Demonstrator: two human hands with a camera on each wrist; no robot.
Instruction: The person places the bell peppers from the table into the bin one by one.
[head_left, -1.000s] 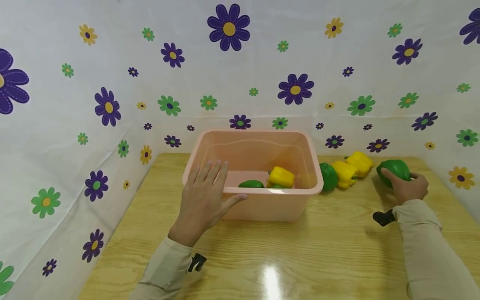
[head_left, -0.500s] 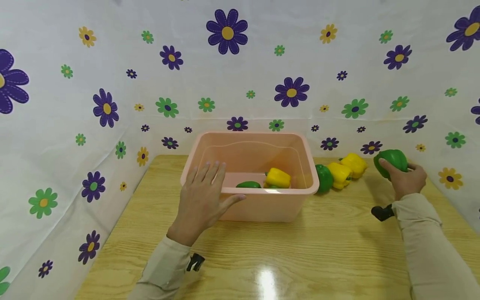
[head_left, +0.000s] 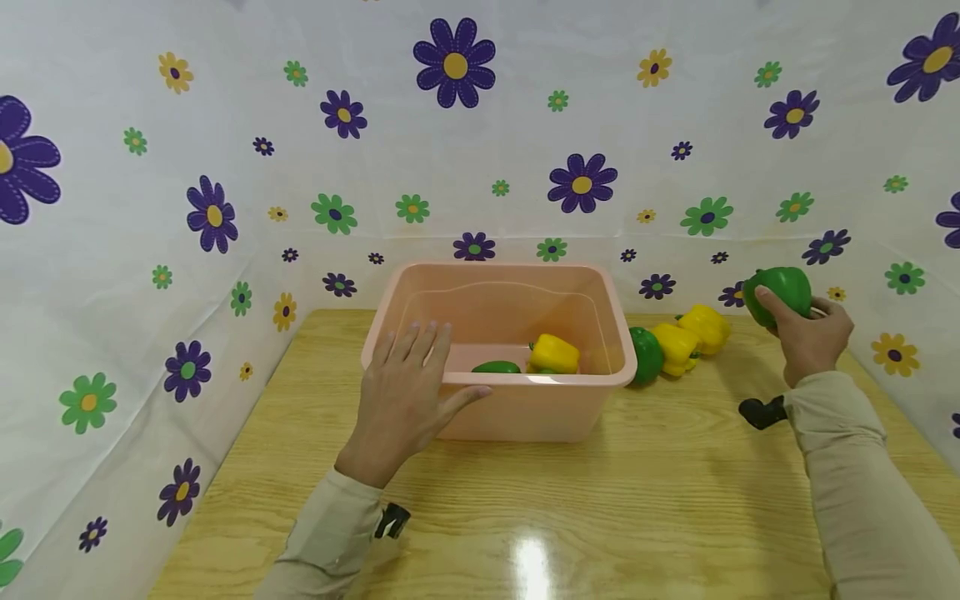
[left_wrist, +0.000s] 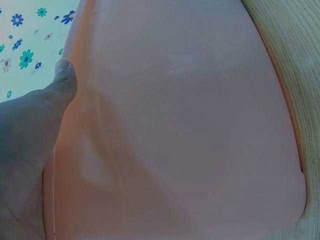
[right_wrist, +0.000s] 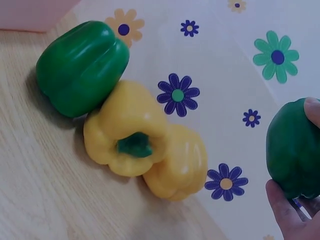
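Holding one green pepper (head_left: 783, 293) between thumb and fingers, my right hand (head_left: 816, 340) is above the right side of the table (head_left: 675, 483). My left hand (head_left: 403, 398) lies with straight fingers, thumb apart, at the near rim of the pink bin (head_left: 532, 412). In this bin are one yellow pepper (head_left: 557, 353) and something green (head_left: 497, 367). Just right of it, another green pepper (head_left: 646, 356) and two yellow peppers (head_left: 673, 347) lie in a row.

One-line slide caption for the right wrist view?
Right hand grips a green pepper; two yellow peppers and another green pepper lie on the table.
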